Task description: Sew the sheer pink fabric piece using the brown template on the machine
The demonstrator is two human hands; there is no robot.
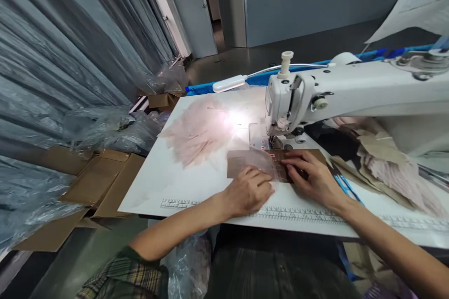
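A flat brown board (pixel 285 175) with small red-and-white marks lies on the white sewing table (pixel 147 191), just in front of the needle area of a white sewing machine (pixel 278 103). Thin, see-through fabric (pixel 257 159) covers its left part. My left hand (pixel 249 191) rests at the board's front edge, its fingers curled closed on the fabric; the fingertips are partly hidden. On the right side of the board lies my right hand (pixel 314 180), fingers spread and pressing down flat.
A pile of pale pink sheer pieces (pixel 196 135) sits left of the needle under a bright lamp (pixel 229 83). Beige and pink fabric (pixel 389 163) and blue-handled tweezers or snips (pixel 347 189) lie at right. A ruler strip (pixel 294 214) runs along the front edge. Cardboard boxes (pixel 94 182) stand left.
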